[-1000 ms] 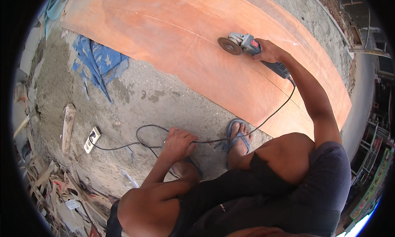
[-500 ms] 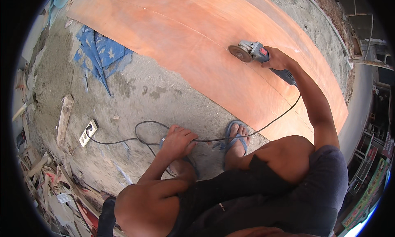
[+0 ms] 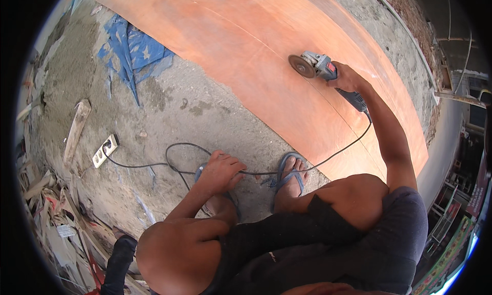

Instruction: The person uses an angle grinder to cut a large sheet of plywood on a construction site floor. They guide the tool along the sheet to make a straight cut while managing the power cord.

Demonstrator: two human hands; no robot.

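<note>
My right hand (image 3: 348, 78) is wrapped round the body of a grey angle grinder (image 3: 326, 64). Its brown disc (image 3: 301, 66) faces left, over a large orange-brown plywood sheet (image 3: 246, 54); whether the disc touches the wood I cannot tell. From the grinder's rear a black power cord (image 3: 335, 159) curves down across the sheet's edge toward my left hand (image 3: 221, 172). That hand is closed on the cord between my knees, fingers curled. Beyond it the cord makes a loop and runs left to a white power strip (image 3: 105, 150).
Blue torn plastic sheeting (image 3: 134, 51) lies by the plywood's left edge. A short wood piece (image 3: 77, 133) rests near the power strip. Scrap wood and debris (image 3: 61, 228) pile up at lower left. My sandalled foot (image 3: 292, 177) is beside the sheet's near edge.
The view has shifted slightly, so the ground and plywood sit a little differently in it. Both hands keep their holds; the grinder stays over nearly the same part of the sheet.
</note>
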